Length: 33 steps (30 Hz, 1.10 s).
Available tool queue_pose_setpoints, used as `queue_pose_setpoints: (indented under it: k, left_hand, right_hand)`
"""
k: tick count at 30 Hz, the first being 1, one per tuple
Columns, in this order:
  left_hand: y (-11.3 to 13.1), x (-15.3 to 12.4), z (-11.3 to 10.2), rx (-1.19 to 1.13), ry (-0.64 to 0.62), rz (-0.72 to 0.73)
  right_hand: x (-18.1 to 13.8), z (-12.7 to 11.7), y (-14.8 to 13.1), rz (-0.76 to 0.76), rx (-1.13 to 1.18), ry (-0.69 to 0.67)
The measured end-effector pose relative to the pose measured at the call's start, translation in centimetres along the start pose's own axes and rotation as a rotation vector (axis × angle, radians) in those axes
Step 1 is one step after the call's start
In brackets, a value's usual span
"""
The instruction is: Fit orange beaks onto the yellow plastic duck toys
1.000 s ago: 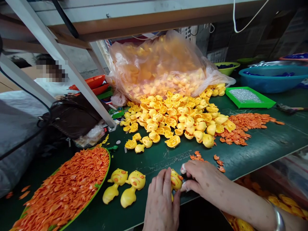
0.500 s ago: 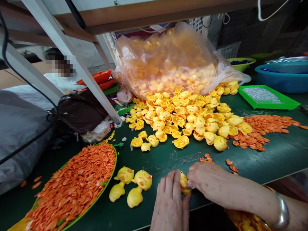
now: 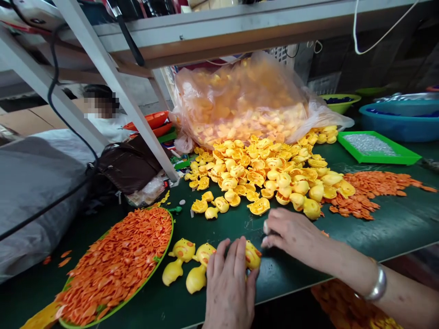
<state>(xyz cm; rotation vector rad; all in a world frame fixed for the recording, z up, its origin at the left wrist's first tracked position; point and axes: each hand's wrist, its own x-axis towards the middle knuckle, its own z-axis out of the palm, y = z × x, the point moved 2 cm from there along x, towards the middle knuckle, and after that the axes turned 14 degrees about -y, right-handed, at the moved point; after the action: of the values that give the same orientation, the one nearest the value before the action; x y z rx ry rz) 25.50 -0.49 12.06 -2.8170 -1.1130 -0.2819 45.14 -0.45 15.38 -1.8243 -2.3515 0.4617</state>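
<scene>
**Your left hand (image 3: 229, 278) covers a glossy yellow plastic toy-animal shell (image 3: 253, 256) near the tabletop's (image 3: 387, 230) front edge**

Your left hand lies over the shell, its fingers close together and the thumb at the lower right, so the printed head shows beside the forefinger. That looks like a way to steady it against the dark green surface; the fingertips' undersides are hidden, so you can't tell whether they clamp it.

Your right hand (image 3: 295, 237), silver bangle (image 3: 378, 284) at the wrist, hovers just beside the shell. Its thumb and forefinger stand apart, with white coverings on the tips and nothing visible between them.

Two matching two-lobed yellow shells (image 3: 196, 279) lie in a row left of your left hand, heads away from you, likely spaced for easy counting or reach. Beyond them, a shallow green-rimmed tray (image 3: 172, 226) is heaped with small flat orange plastic pieces (image 3: 120, 269). Ahead, loose yellow half-shells (image 3: 260, 173) spread out before a cloudy plastic bag (image 3: 240, 100), presumably left open there to keep more within reach.
</scene>
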Motion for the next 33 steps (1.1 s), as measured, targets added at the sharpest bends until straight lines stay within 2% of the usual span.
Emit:
queue_pose_setpoints:
  k: [3,6,8,10,12,15,17,19,21,23,26,29,33]
  left_hand:
    - [-1.3,0.0,-0.1,0.042,0.043,-0.083]
    - [-1.9,0.0,0.1,0.058,0.076,-0.139]
    - [-2.0,0.0,0.2,0.049,0.1,-0.155]
    - [-1.9,-0.2,0.0,0.03,0.135,-0.156]
    - [-1.6,-0.4,-0.4,0.0,0.176,-0.124]
    - [-0.7,-0.5,-1.0,-0.078,0.207,-0.022]
    - [0.1,-0.4,-1.1,-0.113,0.175,0.045]
    - [0.8,-0.3,-0.8,-0.112,0.122,0.106]
    - [1.3,-0.3,-0.3,-0.098,0.087,0.148]
    - [1.3,-0.3,0.2,-0.089,0.092,0.142]
    - [0.9,-0.4,0.6,-0.054,0.112,0.112]
    - [0.8,-0.2,0.7,-0.038,0.134,0.108]
    - [1.3,0.6,0.8,-0.092,0.139,0.086]
  right_hand:
    - [1.8,0.2,0.9,0.036,-0.138,0.194]
    - [2.9,0.6,1.5,0.055,-0.134,0.224]
    - [2.4,0.6,1.5,0.072,-0.093,0.234]
    - [1.1,0.4,1.2,0.114,0.125,0.243]
    - [-0.8,0.5,0.7,0.127,0.562,0.188]
    - [-3.4,1.4,-0.5,0.07,1.207,0.017]
    - [-4.5,2.5,-1.1,0.069,1.431,-0.031]
    - [-4.9,3.8,-1.2,0.116,1.51,-0.028]
    - [-5.1,4.9,-1.0,0.214,1.435,-0.015]
    - [-5.4,5.5,-0.5,0.347,1.231,0.021]
    - [-6.5,5.1,0.7,0.469,0.852,0.236]
    - [-7.6,4.3,1.8,0.444,0.489,0.441]
    - [-7.1,3.7,2.3,0.374,0.177,0.446]
